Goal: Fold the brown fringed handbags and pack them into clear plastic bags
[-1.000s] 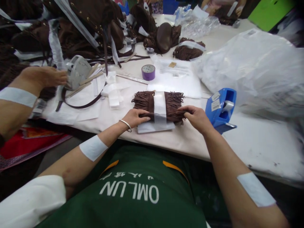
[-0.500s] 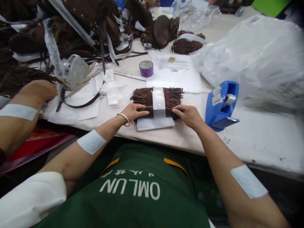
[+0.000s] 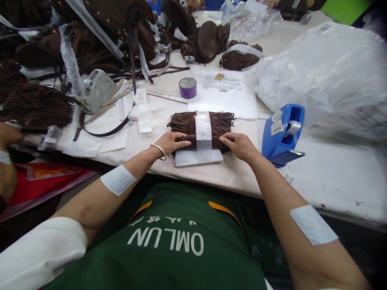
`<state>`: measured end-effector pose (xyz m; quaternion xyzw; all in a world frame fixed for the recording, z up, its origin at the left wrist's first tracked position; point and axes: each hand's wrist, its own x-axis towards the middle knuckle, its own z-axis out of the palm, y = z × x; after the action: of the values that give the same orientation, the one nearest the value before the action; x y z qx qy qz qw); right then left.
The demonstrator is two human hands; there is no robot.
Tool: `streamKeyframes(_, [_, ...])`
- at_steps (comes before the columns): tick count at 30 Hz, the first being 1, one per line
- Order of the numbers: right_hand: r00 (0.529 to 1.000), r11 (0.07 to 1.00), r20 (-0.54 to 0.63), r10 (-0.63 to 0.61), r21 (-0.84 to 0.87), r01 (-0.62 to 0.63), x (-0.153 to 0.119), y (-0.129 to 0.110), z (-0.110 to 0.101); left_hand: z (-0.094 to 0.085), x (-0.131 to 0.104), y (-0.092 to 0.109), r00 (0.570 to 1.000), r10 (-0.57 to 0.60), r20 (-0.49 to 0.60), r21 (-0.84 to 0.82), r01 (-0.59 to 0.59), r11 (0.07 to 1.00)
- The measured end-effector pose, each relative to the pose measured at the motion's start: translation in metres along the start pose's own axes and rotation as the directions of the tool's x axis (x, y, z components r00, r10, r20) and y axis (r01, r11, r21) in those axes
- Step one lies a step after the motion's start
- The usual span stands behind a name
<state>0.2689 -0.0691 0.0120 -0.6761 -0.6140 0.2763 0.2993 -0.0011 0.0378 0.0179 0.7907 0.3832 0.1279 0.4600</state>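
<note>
Pinching left: left hand (image 3: 173, 144), thumb and fingers on the near left edge of the fringed brown bundle (image 3: 216, 127)
Right hand: palm down (image 3: 240, 146), pinching its near right edge
Bundle: on the counter (image 3: 238, 173)

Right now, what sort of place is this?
Probably a bag workshop or packing station: piled brown fringed bags, a blue tape dispenser and a big heap of clear plastic on the table.
</note>
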Motion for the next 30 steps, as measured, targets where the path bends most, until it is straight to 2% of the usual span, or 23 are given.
streamKeyframes(3, [0.998,0.998,0.025,-0.06,0.039,0.059,-0.007,0.005,0.0,0.003,-0.001,-0.001,0.999,0.011,-0.039,0.005,-0.011,1.0])
streamKeyframes(7, [0.985,0.984,0.001,-0.172,-0.055,0.172,-0.009,0.016,-0.001,0.005,0.003,-0.001,0.998,-0.004,-0.064,-0.011,0.003,1.0])
streamKeyframes(10, [0.992,0.993,0.045,-0.114,0.0,0.115,0.003,0.025,-0.006,0.004,0.008,0.0,0.998,-0.032,-0.053,-0.018,0.031,0.999])
streamKeyframes(13, [0.984,0.992,0.172,-0.051,0.127,0.029,0.021,0.032,-0.014,0.002,0.012,-0.001,0.997,-0.071,-0.033,-0.05,0.069,0.996])
streamKeyframes(16, [0.956,0.98,0.29,-0.043,0.2,-0.017,0.038,0.036,-0.021,0.001,0.015,-0.002,0.993,-0.118,-0.027,-0.102,0.115,0.988])
streamKeyframes(20, [0.933,0.958,0.353,-0.067,0.283,-0.038,0.046,0.039,-0.024,0.002,0.018,-0.002,0.986,-0.166,-0.031,-0.149,0.16,0.976])
streamKeyframes(24, [0.935,0.931,0.348,-0.064,0.357,-0.069,0.039,0.035,-0.023,0.002,0.02,-0.001,0.983,-0.177,-0.041,-0.124,0.171,0.977])
streamKeyframes(30, [0.972,0.909,0.231,-0.034,0.411,-0.066,0.025,0.031,-0.016,0.003,0.019,-0.004,0.986,-0.158,-0.043,-0.113,0.153,0.982])
